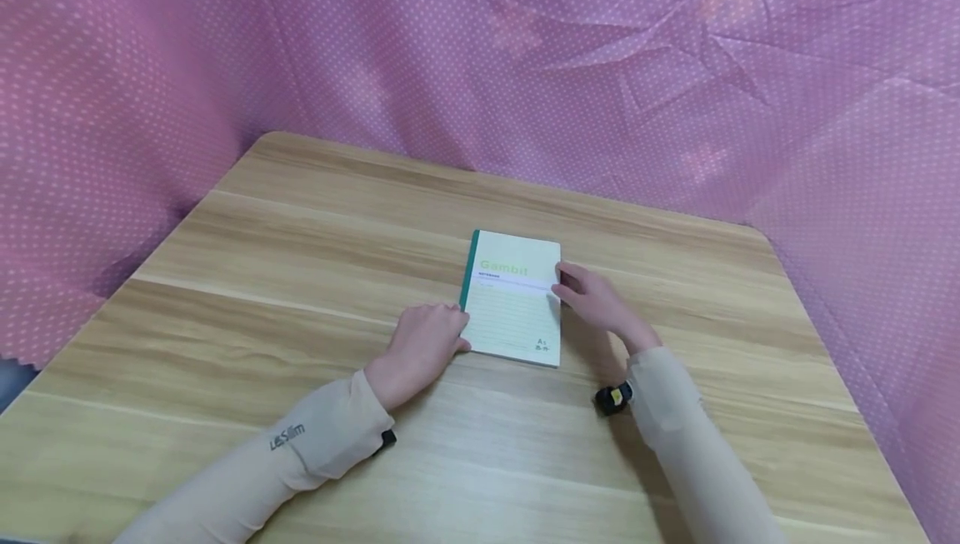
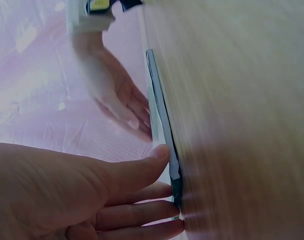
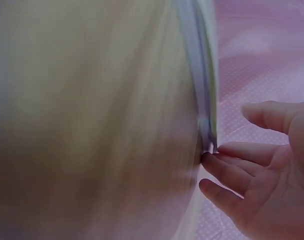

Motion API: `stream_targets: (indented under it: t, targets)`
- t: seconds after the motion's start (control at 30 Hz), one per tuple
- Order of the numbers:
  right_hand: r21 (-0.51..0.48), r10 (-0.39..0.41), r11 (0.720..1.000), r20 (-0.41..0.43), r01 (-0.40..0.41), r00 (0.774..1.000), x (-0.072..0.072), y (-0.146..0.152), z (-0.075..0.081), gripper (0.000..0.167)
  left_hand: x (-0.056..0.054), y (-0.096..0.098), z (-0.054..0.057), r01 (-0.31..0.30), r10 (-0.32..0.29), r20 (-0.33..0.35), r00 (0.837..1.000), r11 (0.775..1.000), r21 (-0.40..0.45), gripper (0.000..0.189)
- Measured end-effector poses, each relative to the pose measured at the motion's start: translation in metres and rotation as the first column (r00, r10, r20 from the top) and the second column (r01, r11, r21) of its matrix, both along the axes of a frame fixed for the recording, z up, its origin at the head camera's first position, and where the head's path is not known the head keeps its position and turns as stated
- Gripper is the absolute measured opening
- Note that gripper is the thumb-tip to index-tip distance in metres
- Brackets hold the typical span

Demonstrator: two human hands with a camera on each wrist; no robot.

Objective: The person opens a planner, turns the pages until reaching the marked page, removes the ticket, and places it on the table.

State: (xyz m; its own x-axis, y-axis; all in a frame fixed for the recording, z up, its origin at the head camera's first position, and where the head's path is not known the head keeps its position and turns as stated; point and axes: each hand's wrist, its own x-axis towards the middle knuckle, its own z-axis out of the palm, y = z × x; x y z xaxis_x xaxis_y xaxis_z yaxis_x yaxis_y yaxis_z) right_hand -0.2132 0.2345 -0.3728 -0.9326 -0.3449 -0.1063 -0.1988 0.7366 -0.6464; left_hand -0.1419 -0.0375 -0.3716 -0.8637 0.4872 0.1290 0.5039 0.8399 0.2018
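A pale A5 notebook with a green spine lies on the wooden table, "Gambit" printed on its cover. My left hand is at its lower left corner. In the left wrist view, the left thumb touches the notebook's lower edge, while the fairly straight fingers rest against the spine side. On the opposite side, my right hand touches the right edge with its fingertips. From the right wrist view, the right thumb stands apart from the cover, and the fingers reach the edge of the notebook.
The wooden table extends around the notebook on all sides. Pink dotted cloth hangs behind the table and along both sides. A small black device is strapped at the right wrist, under the beige sleeve.
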Motion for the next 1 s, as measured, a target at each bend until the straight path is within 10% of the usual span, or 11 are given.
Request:
stream_targets:
  t: [0.6, 1.0]
  targets:
    - [0.200, 0.077, 0.978, -0.080, -0.060, 0.994, -0.049, -0.010, 0.002, 0.019, 0.008, -0.004, -0.004, 0.019, -0.026, -0.074, 0.997, 0.995, -0.095, 0.029]
    - [0.234, 0.036, 0.972, -0.049, -0.024, 0.998, -0.057, -0.015, 0.005, 0.043, 0.022, -0.009, -0.005, 0.039, -0.040, -0.009, 0.999, 0.992, -0.123, 0.038]
